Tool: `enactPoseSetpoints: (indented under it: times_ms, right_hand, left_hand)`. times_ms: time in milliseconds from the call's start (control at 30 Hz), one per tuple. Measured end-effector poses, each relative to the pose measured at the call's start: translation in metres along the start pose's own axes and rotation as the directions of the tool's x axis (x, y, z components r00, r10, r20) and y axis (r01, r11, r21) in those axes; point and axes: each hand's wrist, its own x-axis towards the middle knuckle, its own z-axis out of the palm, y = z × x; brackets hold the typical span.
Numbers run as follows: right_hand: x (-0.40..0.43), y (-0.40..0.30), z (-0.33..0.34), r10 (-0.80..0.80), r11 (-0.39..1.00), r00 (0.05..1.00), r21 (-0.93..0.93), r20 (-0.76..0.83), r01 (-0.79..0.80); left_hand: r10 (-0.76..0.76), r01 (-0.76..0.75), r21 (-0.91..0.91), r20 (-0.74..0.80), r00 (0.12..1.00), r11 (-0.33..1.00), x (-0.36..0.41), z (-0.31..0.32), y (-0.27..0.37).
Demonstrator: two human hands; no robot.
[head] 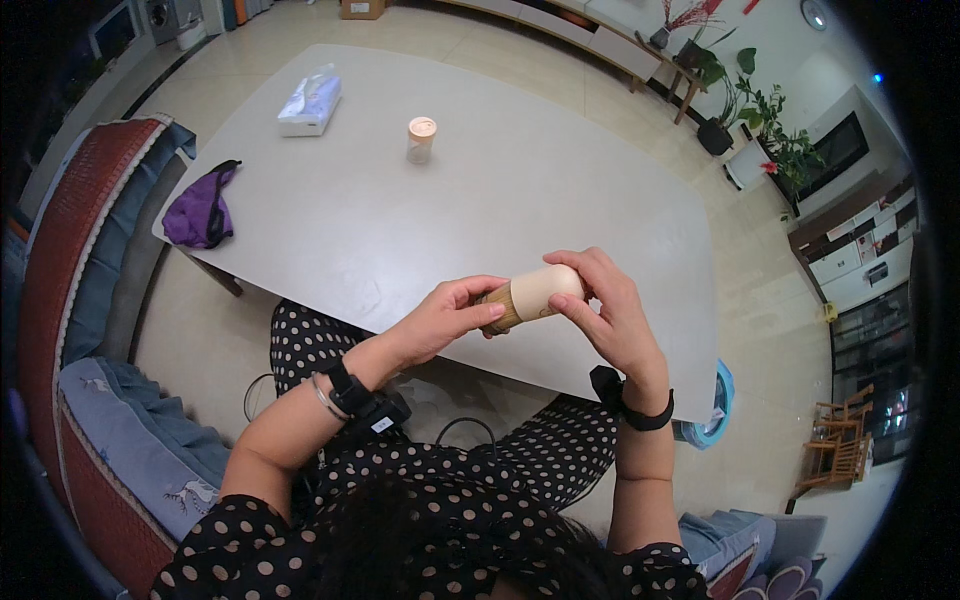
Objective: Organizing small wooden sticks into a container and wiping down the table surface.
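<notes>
Both hands hold a small cylindrical container [536, 295] above the near edge of the pale table [465, 202]. It lies tilted, with a cream rounded part to the right and a ribbed, wood-coloured part to the left. My left hand [446, 311] grips the ribbed end between thumb and fingers. Around the cream end my right hand [607, 304] is closed, thumb below and fingers over the top. Farther back on the table a small clear jar with a peach-coloured lid [421, 140] stands upright. Where the container's two parts meet, I cannot tell whether they are separate.
A tissue pack [310, 103] lies at the table's far left, and a purple cloth item with black trim [201, 208] at its left edge. A blue-rimmed bin [712, 412] stands beyond the right edge. The sofa [112, 225] runs along the left.
</notes>
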Motion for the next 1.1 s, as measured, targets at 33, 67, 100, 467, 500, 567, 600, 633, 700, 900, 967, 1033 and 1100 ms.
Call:
enactPoseSetpoints:
  times_ms: [33,67,100,467,500,567,600,633,700,900,967,1033,1100]
  right_hand:
    - [0.000,-0.001,0.001,-0.001,1.000,1.000,0.000,0.000,0.001]
    - [0.001,-0.002,0.003,-0.013,0.999,0.999,0.035,-0.035,0.015]
    - [0.001,-0.003,0.004,-0.025,0.997,0.997,0.069,-0.070,0.029]
    - [0.001,-0.011,0.009,-0.067,0.998,0.994,0.008,-0.084,0.068]
    - [0.000,-0.010,0.010,-0.072,0.997,0.995,-0.002,-0.074,0.072]
    - [0.001,-0.006,0.018,-0.035,0.999,0.998,0.022,-0.050,0.036]
    - [0.001,-0.004,0.023,0.001,0.999,1.000,0.045,-0.025,0.000]
    - [0.002,-0.003,0.027,0.001,0.999,1.000,0.045,-0.025,0.000]
    - [0.003,-0.001,0.033,0.043,0.997,0.999,0.069,0.009,-0.043]
    - [0.016,0.000,0.048,-0.085,0.994,0.995,0.069,0.050,0.081]
    - [0.022,-0.002,0.057,-0.001,0.981,0.997,0.196,0.071,-0.013]
    - [0.033,0.006,0.067,-0.082,0.993,0.995,0.093,0.052,0.076]
    - [0.052,0.029,0.071,-0.172,0.977,0.985,0.134,0.017,0.168]
  left_hand:
    - [0.000,0.000,0.000,-0.001,1.000,1.000,0.000,0.000,0.001]
    - [-0.009,0.010,-0.078,0.020,1.000,0.997,-0.001,-0.001,0.001]
    - [-0.016,0.023,-0.156,0.042,0.999,0.988,-0.001,-0.001,0.002]
    - [0.081,-0.073,-0.156,0.046,0.996,0.985,0.001,0.005,-0.001]
    - [0.101,-0.095,-0.152,0.029,0.994,0.984,0.001,0.006,-0.001]
    - [0.113,-0.108,-0.138,0.032,0.993,0.985,0.002,0.005,-0.002]
    - [0.126,-0.121,-0.122,0.034,0.991,0.985,0.002,0.004,-0.003]
    - [0.125,-0.120,-0.122,0.035,0.992,0.985,0.002,0.002,-0.006]
    - [0.125,-0.119,-0.095,0.055,0.991,0.988,0.003,-0.005,-0.012]
    - [-0.001,0.010,-0.297,0.029,1.000,0.955,0.002,-0.012,-0.010]
    - [-0.019,0.018,-0.321,0.001,1.000,0.947,0.001,-0.014,-0.009]
    - [-0.031,0.010,-0.327,-0.059,0.998,0.945,-0.001,-0.022,-0.009]
    - [0.014,-0.048,-0.347,-0.100,0.995,0.937,0.005,-0.032,-0.014]
